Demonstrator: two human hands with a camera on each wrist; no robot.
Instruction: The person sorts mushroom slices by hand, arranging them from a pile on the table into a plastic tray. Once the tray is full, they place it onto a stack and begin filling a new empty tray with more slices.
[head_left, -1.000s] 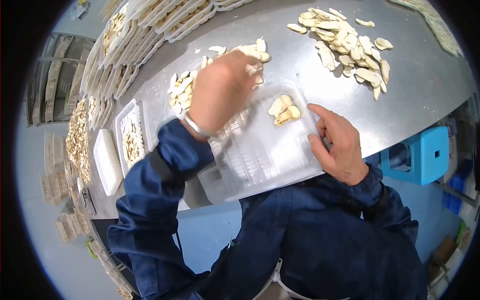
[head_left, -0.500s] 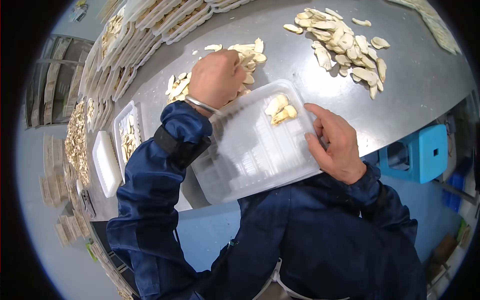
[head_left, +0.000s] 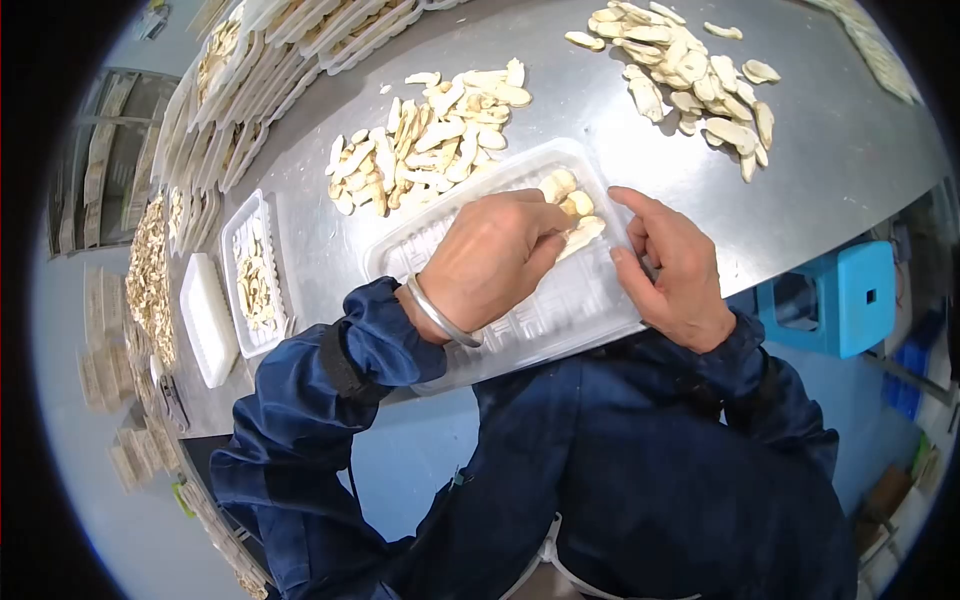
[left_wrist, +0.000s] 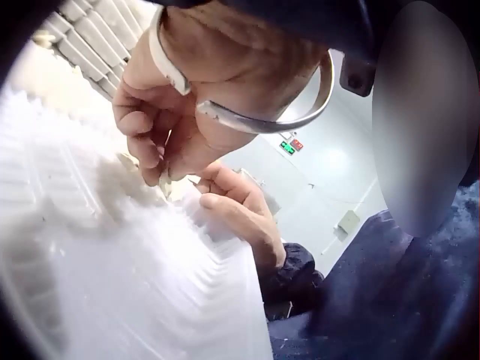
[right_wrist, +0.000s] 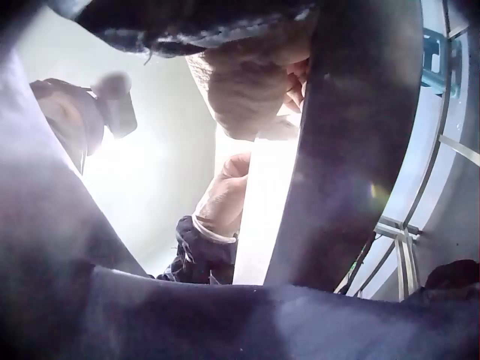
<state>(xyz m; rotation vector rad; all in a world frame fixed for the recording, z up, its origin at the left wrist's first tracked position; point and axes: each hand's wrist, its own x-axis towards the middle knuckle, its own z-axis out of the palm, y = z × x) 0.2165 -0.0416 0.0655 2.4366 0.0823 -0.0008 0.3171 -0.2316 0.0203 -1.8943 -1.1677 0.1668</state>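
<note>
A translucent plastic tray [head_left: 560, 315] lies slanted at the table's near edge. My left hand [head_left: 492, 255], with a bracelet at the wrist, reaches over it and pinches a pale slice at the fingertips, mostly hidden by the hand in the head view. Beside those fingers, a few pale slices that look like mushroom [head_left: 558, 184] lie along the tray's right end. My right hand [head_left: 672, 270] holds that end's rim, thumb and index finger spread along it. In the left wrist view the ribbed tray [left_wrist: 150, 285] stretches below both hands.
Beyond the tray lies a loose pile of pale slices [head_left: 430, 135], and another pile [head_left: 690, 75] is farther right. At left are a filled white tray [head_left: 255, 275], a white tray [head_left: 208, 320] and stacked trays [head_left: 225, 130]. A blue stool [head_left: 865, 300] stands right of the table.
My left hand has come from the far pile back over the tray, down to its right end. The right hand stays at the rim.
</note>
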